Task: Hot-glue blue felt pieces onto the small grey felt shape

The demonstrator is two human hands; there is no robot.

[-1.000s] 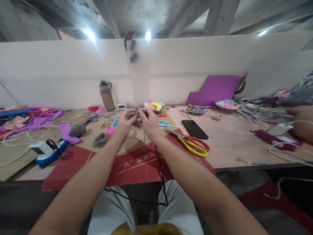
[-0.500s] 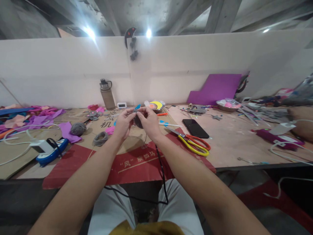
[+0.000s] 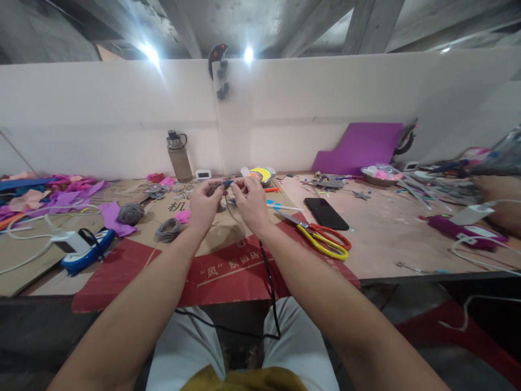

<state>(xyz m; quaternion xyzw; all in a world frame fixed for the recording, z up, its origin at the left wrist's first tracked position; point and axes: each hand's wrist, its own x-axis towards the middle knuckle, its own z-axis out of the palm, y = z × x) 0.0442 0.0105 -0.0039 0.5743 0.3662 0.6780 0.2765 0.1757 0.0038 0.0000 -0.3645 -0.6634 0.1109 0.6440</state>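
Observation:
My left hand point(image 3: 204, 205) pinches a small dark grey felt-like piece point(image 3: 214, 188), now seen nearly edge-on between the fingertips. Close beside it, my right hand point(image 3: 251, 203) is closed at the fingertips on a thin grey yarn strand point(image 3: 233, 213), which loops down over the cardboard. A bit of blue shows between the two hands, too small to name. Fingers hide most of the held piece. Left of my hands lie a loose coil of grey yarn point(image 3: 168, 230) and a wound ball of grey yarn point(image 3: 130, 213).
Scissors point(image 3: 323, 239) with red and yellow handles lie right of my forearm, near a black phone point(image 3: 325, 213). A bottle point(image 3: 179, 158) stands by the white partition. A blue power strip point(image 3: 87, 254) sits left; another person's arm point(image 3: 499, 203) shows far right.
The dark piece has turned from hanging below my fingers to lying flatter toward my left hand. The blue bit is lower, and the yarn strand shows more clearly between my hands.

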